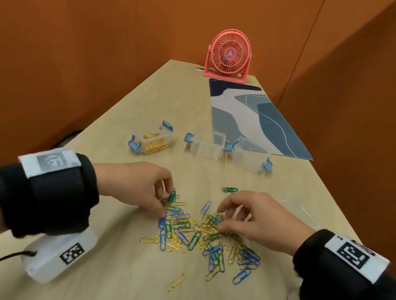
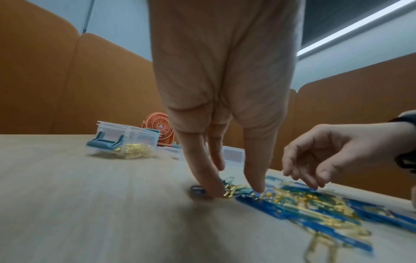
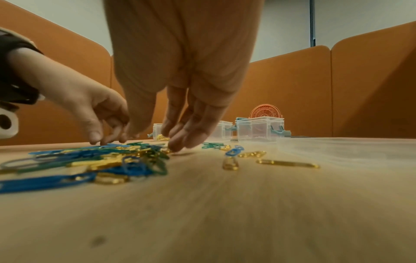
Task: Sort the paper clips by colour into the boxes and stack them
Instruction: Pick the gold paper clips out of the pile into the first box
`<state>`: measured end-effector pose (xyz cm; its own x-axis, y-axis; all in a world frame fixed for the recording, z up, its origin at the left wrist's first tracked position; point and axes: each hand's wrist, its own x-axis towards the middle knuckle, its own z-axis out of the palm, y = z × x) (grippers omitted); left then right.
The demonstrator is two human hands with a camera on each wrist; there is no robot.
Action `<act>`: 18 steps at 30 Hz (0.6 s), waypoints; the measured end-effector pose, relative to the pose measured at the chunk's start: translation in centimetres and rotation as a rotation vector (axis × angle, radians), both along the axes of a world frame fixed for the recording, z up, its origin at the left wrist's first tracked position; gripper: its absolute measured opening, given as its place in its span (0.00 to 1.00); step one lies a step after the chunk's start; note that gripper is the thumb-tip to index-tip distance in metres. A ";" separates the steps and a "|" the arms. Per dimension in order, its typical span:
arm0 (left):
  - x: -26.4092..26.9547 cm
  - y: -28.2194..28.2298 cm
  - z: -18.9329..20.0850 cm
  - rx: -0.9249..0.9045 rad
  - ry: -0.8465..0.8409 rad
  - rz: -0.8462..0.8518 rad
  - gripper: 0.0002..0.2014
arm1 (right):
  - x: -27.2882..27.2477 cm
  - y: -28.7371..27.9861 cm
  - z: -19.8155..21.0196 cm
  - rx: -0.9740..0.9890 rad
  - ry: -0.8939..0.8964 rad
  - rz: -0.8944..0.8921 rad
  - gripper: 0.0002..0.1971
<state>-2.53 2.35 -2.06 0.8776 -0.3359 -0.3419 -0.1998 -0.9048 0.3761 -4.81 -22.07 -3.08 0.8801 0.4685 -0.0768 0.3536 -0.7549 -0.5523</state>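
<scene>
Orange partition walls (image 1: 52, 53) close in a pale wooden table (image 1: 122, 279). At far left, a clear box (image 1: 151, 140) holds gold clips; two more clear boxes (image 1: 207, 146) (image 1: 250, 157) stand to its right, contents too faint to tell. The left hand (image 1: 135, 187) pinches green clips (image 1: 172, 196) at the edge of the mixed clip pile (image 1: 195, 236); its fingertips (image 2: 211, 188) blur in the wrist view. The right hand (image 1: 255, 221) reaches into the pile, fingers curled close; whether it holds a clip cannot be told. A pink fan (image 1: 229, 55) stands at the far end.
</scene>
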 end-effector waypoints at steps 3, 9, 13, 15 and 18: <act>-1.6 -0.6 0.9 -0.252 0.021 -0.057 0.15 | -0.5 -0.8 0.4 0.043 -0.031 -0.046 0.19; -6.0 -2.9 -1.1 -0.305 0.214 -0.423 0.09 | -1.6 -1.7 0.7 -0.134 0.191 0.105 0.23; -3.8 -2.5 -1.9 -0.235 0.006 -0.359 0.05 | -1.3 -0.9 0.3 -0.064 0.152 0.124 0.13; -2.8 -2.3 -1.7 -0.185 -0.110 -0.336 0.04 | -1.0 -1.0 0.3 -0.048 0.098 0.098 0.08; -2.1 -2.8 -1.3 -0.228 -0.296 -0.338 0.05 | -0.4 -1.4 0.2 -0.054 -0.090 0.009 0.05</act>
<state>-4.61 -0.44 -3.40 0.7549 -0.6555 0.0203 -0.5955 -0.6721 0.4401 -5.24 -23.45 -2.87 0.8806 0.4733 -0.0230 0.4065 -0.7796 -0.4763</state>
